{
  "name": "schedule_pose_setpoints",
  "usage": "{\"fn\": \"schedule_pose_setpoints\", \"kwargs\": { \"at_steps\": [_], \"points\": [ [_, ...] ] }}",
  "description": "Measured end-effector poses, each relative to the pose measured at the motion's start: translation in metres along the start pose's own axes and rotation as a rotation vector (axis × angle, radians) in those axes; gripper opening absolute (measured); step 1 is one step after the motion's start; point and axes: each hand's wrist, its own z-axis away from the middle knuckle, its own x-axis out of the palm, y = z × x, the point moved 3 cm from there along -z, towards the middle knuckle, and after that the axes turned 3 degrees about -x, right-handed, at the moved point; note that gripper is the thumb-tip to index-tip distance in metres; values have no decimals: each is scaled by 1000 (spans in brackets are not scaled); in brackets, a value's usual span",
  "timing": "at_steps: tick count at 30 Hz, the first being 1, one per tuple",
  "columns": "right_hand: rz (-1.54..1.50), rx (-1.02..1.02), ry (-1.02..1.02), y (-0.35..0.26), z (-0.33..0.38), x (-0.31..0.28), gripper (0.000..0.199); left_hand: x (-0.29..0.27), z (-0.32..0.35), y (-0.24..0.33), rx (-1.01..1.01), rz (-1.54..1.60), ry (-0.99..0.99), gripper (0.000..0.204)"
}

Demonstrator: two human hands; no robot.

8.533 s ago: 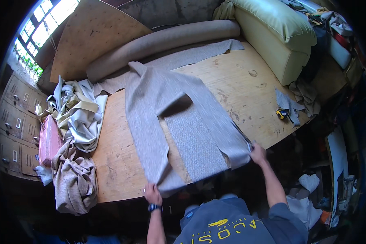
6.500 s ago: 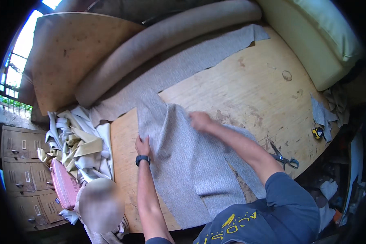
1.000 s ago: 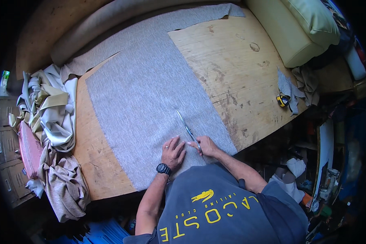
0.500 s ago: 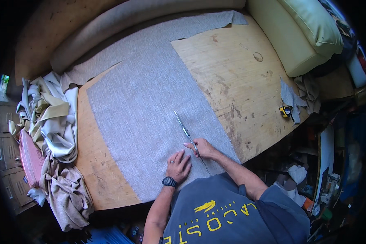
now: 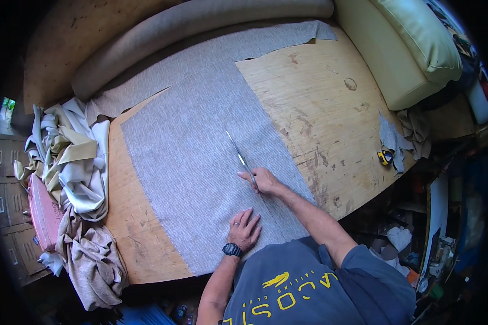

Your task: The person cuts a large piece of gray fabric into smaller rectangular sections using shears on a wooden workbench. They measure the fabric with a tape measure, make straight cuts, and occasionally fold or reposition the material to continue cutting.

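Observation:
A grey woven fabric panel [image 5: 184,141] lies flat across the wooden table. My right hand [image 5: 262,180] grips the handles of a long pair of scissors [image 5: 236,148], whose blades point away from me over the middle of the cloth. From the scissors a cut line runs back through the fabric toward my body. Just left of that line, my left hand [image 5: 245,229] rests on the cloth near the table's front edge, fingers stretched out and holding nothing. It wears a ring, and a dark watch [image 5: 231,249] is on the wrist.
A fabric roll [image 5: 200,24] spans the table's back. Draped cloth scraps [image 5: 81,173] hang at the left beside a pink bundle [image 5: 42,211]. On the right are a pale padded cushion piece [image 5: 401,54], a yellow-black tape measure [image 5: 385,157] and grey offcuts [image 5: 394,135].
My right hand and the scissors have moved farther up the cloth, away from me. The cut line behind them is longer. My left hand stays flat, slightly farther from the scissors.

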Motion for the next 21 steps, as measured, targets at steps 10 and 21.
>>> {"fn": "schedule_pose_setpoints", "kwargs": {
  "at_steps": [10, 21],
  "points": [
    [-77, -23, -11, -34, -26, -8, 58, -2, -1, -1, -24, 30, -13, 41],
    [-99, -34, -31, -64, -68, -15, 54, -5, -3, 0, -39, 34, -17, 39]
  ]
}}
